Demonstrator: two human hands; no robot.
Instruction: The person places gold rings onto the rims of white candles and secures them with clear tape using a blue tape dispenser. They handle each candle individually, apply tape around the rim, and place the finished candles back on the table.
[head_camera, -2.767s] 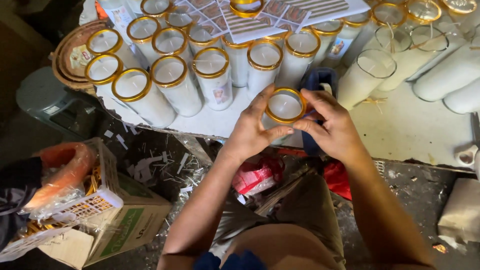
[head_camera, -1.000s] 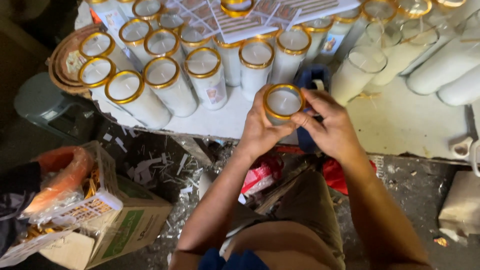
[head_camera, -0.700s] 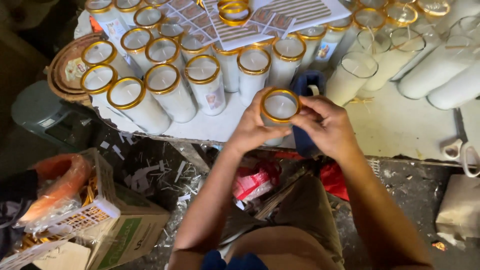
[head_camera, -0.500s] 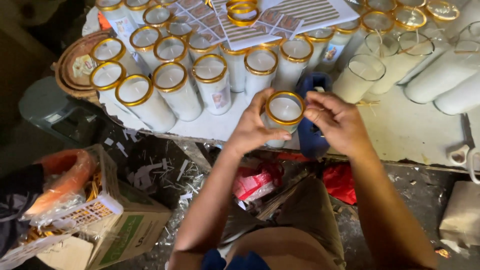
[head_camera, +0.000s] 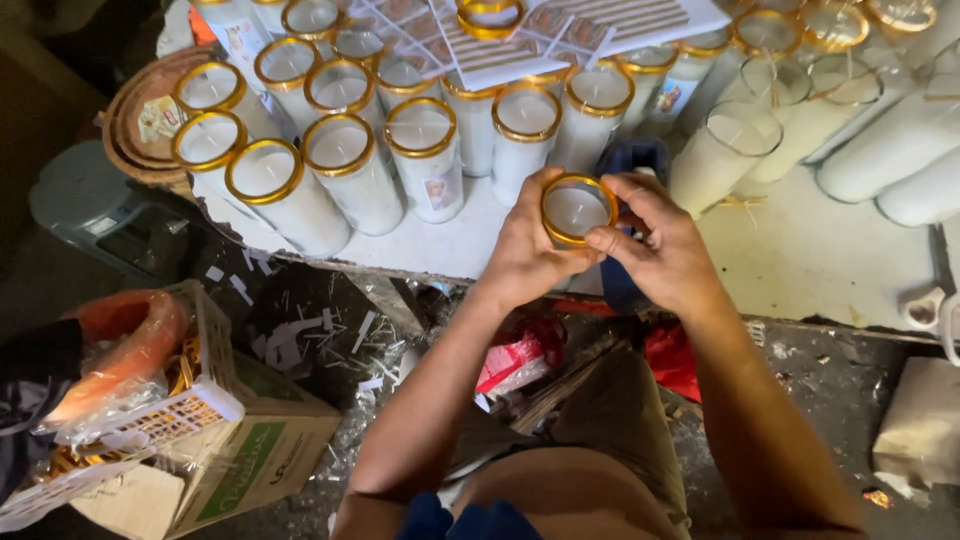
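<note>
Both hands close around 1 glass candle (head_camera: 576, 210) at the centre of the frame, just above the near edge of the white tabletop (head_camera: 800, 270). The left hand (head_camera: 525, 245) wraps the glass from the left side, thumb and fingers curled onto the gold rim ring (head_camera: 552, 226), so the jar is clamped and steadied with its mouth facing the camera. The right hand (head_camera: 655, 245) comes in from the right, its forefinger and thumb pinched onto the ring's lower right edge, the remaining fingers folded behind the glass. Held this way, the white wax surface stays visible and the ring can be pressed evenly, which seems to be the reason for the 2-handed hold.

Both forearms rise from the bottom of the frame and converge at the candle, wrists bent slightly inward, elbows spread over the person's lap.

Behind the hands, in the upper left, stand rows of tall candles (head_camera: 340, 165) already wearing gold rings, packed side by side. In the upper right, bare glass candles (head_camera: 725, 150) without rings lean or lie. Sheets of labels (head_camera: 560, 35) rest on the candle tops at the top centre, with a loose gold ring (head_camera: 490, 18) on them. A cardboard box (head_camera: 250, 460) and a white basket (head_camera: 150, 420) sit at the lower left.
</note>
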